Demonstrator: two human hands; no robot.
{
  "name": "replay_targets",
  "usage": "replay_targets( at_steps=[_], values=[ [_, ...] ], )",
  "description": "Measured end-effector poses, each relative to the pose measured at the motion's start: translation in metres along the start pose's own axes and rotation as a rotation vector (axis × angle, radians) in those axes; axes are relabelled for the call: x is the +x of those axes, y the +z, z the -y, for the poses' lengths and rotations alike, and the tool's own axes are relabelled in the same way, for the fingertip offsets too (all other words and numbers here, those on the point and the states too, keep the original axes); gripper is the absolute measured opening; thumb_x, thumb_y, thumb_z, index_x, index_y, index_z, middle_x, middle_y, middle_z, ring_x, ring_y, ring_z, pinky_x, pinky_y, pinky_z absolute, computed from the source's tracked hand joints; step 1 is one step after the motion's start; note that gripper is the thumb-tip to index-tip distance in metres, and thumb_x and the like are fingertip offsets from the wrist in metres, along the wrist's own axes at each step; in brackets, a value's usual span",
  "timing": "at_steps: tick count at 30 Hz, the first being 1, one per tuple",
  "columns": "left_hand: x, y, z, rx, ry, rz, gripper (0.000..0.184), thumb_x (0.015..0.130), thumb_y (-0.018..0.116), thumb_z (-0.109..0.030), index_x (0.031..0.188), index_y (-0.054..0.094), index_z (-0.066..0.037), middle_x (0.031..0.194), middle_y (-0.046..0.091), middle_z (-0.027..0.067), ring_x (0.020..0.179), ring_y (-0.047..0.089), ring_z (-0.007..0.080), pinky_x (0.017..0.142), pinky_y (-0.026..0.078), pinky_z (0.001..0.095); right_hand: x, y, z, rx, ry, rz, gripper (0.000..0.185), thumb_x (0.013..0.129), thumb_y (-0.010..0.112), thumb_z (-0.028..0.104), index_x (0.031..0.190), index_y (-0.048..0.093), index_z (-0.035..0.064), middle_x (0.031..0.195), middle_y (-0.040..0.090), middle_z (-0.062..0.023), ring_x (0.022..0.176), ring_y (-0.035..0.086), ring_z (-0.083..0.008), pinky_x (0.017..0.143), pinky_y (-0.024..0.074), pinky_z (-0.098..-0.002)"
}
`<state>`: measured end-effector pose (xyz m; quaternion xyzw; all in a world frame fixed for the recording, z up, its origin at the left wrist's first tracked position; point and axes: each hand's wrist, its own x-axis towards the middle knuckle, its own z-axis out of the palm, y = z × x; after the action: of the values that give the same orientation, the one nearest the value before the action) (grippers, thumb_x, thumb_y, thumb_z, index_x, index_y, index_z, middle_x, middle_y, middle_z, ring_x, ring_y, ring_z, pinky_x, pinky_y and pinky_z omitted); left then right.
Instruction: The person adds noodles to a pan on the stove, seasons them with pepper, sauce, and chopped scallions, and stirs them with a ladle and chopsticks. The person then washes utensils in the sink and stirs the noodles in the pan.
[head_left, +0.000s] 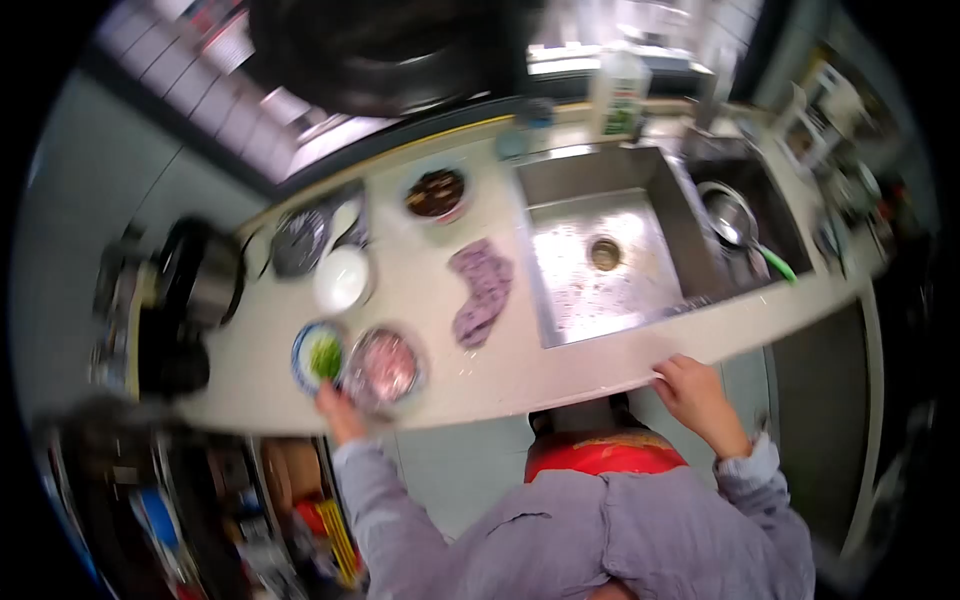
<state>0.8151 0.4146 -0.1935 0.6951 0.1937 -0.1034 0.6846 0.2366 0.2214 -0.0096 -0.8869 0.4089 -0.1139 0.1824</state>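
Note:
My left hand (341,411) is at the counter's front edge, its fingertips at the near rim of a blue-rimmed dish (301,353) of chopped greens (325,354). Blur hides whether the fingers grip that rim. Just right of them sits a bowl of pink raw meat (388,365), seemingly wrapped in clear plastic. My right hand (694,396) is by the front edge below the sink, fingers curled together with nothing visible in them. A crumpled purple cloth (483,292) lies mid-counter. Behind the dish stands a white bowl (343,279).
Farther back stands a bowl of dark food (436,194). A black-covered container (299,243) is at the back left, beside a dark appliance (203,270). The steel sink (690,220) has a second basin holding a strainer (730,213). Shelves (215,500) sit low left.

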Motion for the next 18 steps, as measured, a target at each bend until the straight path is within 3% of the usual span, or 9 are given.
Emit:
replay_targets(
  at_steps=[5, 11, 15, 17, 18],
  values=[
    [-0.019, 0.019, -0.016, 0.170, 0.244, 0.209, 0.020, 0.079, 0.057, -0.014, 0.090, 0.054, 0.001, 0.084, 0.055, 0.0098, 0.073, 0.054, 0.0200, 0.061, 0.045, 0.0339, -0.018, 0.005, 0.005, -0.008, 0.143, 0.031, 0.013, 0.076, 0.058, 0.018, 0.078, 0.056, 0.0052, 0.077, 0.056, -0.0116, 0.073, 0.058, -0.0301, 0.062, 0.0483, -0.0394],
    [-0.154, 0.037, -0.086, 0.160, 0.532, 0.470, 0.027, 0.078, 0.054, -0.012, 0.101, 0.052, 0.003, 0.094, 0.055, 0.0122, 0.084, 0.054, 0.0224, 0.069, 0.045, 0.0338, -0.054, 0.010, -0.025, 0.017, 0.219, -0.106, 0.015, 0.078, 0.058, 0.021, 0.078, 0.055, 0.0057, 0.078, 0.055, -0.0104, 0.076, 0.057, -0.0287, 0.061, 0.0482, -0.0392],
    [-0.257, 0.059, -0.087, 0.208, 0.416, 0.870, 0.034, 0.077, 0.051, -0.010, 0.108, 0.050, 0.005, 0.100, 0.054, 0.0138, 0.091, 0.054, 0.0240, 0.075, 0.046, 0.0336, -0.086, 0.000, -0.047, 0.116, 0.200, -0.188, 0.019, 0.079, 0.059, 0.024, 0.080, 0.054, 0.0058, 0.080, 0.054, -0.0107, 0.077, 0.057, -0.0279, 0.062, 0.0478, -0.0389],
    [-0.326, 0.087, -0.059, 0.329, 0.353, 1.029, 0.039, 0.073, 0.052, -0.003, 0.111, 0.048, 0.005, 0.101, 0.057, 0.0157, 0.087, 0.057, 0.0234, 0.080, 0.047, 0.0350, -0.105, -0.014, -0.072, 0.301, 0.248, -0.195, 0.027, 0.082, 0.057, 0.029, 0.095, 0.056, 0.0054, 0.092, 0.056, -0.0123, 0.084, 0.057, -0.0299, 0.068, 0.0478, -0.0386],
    [-0.388, 0.099, -0.046, 0.328, 0.257, 1.158, 0.037, 0.072, 0.052, -0.002, 0.108, 0.050, 0.005, 0.099, 0.057, 0.0131, 0.085, 0.057, 0.0214, 0.078, 0.046, 0.0312, -0.115, -0.021, -0.086, 0.383, 0.267, -0.239, 0.030, 0.083, 0.056, 0.030, 0.101, 0.055, 0.0063, 0.095, 0.056, -0.0121, 0.086, 0.057, -0.0292, 0.069, 0.0479, -0.0377]
  ],
)
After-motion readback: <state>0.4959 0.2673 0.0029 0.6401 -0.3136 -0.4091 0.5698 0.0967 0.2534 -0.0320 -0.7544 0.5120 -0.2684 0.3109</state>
